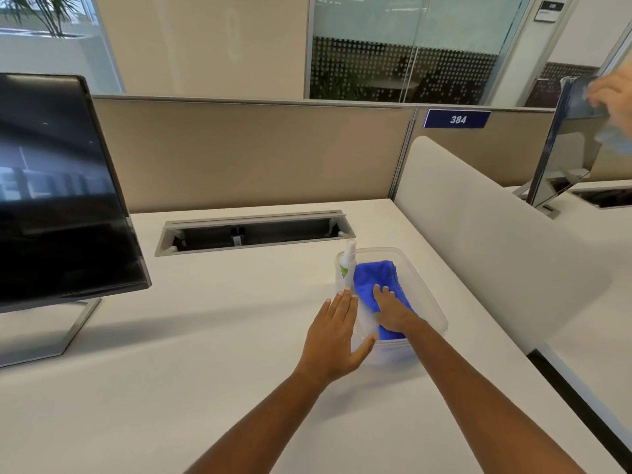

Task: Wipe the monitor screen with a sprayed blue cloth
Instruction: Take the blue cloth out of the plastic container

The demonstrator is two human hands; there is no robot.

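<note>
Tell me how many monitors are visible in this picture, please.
2. The left monitor stands on the near desk, at the frame's left edge. The right monitor stands on the neighbouring desk beyond the divider, partly cut off; more may be hidden.

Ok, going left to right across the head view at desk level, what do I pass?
You pass the monitor → left hand → right hand → white divider → second monitor.

Under the right hand (393, 311) lies a soft, napped blue cloth (372, 275) in a clear, smooth plastic tub (431, 302). Beyond the left hand (333, 340) stands a glossy white plastic spray bottle (347, 265). The desk (205, 336) is matt white; left of both hands, the monitor (58, 186) screen is glossy black on a brushed-metal stand.
</note>
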